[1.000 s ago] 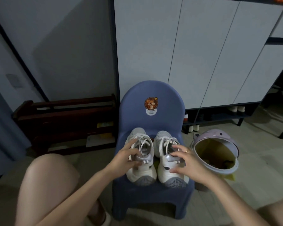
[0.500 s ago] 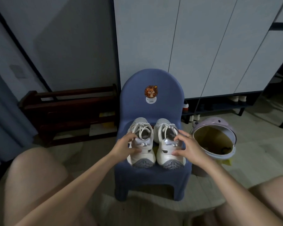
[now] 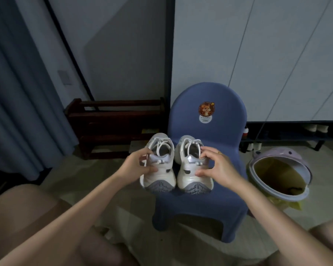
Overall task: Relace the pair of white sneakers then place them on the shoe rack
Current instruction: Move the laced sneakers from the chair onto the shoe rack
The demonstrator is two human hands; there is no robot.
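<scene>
Each hand holds one shoe by its heel: left hand (image 3: 140, 166) the left shoe (image 3: 159, 167), right hand (image 3: 217, 167) the right shoe (image 3: 193, 169). The rack (image 3: 113, 129) is off to the left.

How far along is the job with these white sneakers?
Lacing looks done: white laces run through both sneakers. In hand: the left hand grips the left sneaker, the right hand the right sneaker, over the blue chair. Left: placing both on the wooden shoe rack, beside the chair.

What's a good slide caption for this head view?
Both hands, left and right, grip white sneakers above a blue chair.
</scene>
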